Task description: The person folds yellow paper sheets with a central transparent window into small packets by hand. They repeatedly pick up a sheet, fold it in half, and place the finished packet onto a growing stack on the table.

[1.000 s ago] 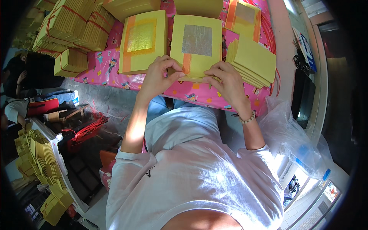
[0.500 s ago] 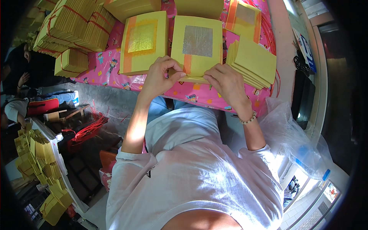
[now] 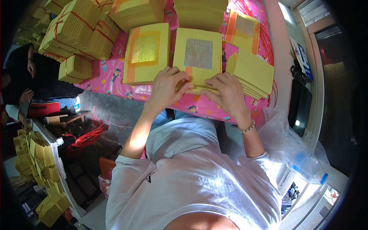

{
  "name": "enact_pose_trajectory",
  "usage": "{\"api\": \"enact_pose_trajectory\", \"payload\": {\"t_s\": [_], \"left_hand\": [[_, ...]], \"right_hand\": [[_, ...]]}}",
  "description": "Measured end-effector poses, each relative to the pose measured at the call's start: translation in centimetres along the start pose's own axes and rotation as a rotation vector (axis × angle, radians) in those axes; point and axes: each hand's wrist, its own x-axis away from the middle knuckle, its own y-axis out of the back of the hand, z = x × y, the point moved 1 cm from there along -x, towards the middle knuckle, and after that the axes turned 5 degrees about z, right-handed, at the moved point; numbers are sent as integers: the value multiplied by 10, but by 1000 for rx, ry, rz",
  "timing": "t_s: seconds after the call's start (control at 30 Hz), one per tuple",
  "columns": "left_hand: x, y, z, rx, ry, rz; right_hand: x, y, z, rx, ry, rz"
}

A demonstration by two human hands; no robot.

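Loosely curled, the left hand [image 3: 167,86] touches the stack [image 3: 198,53] ahead; the right hand [image 3: 229,91], half spread, covers its near corner, hiding whether either grips.

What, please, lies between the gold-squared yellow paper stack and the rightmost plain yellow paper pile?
The silver-squared yellow paper stack lies there, in the head view.

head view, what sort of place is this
Probably a small workshop or packing room for paper goods: it shows a thick yellow paper stack with a silver square, large yellow paper bundles tied with red cord, and a tangle of loose red strands off to the left.
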Motion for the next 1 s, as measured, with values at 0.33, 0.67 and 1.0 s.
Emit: {"api": "enact_pose_trajectory", "payload": {"t_s": [0.33, 0.67, 1.0], "left_hand": [[-13, -5, -6, -135, -11, -30], [-1, 11, -5, 436, 17, -329], [10, -17, 1, 966, 85, 5]], "right_hand": [[-18, 2, 1, 52, 80, -170], [-20, -20, -1, -910, -299, -335], [-21, -12, -1, -1050, -198, -117]]}}
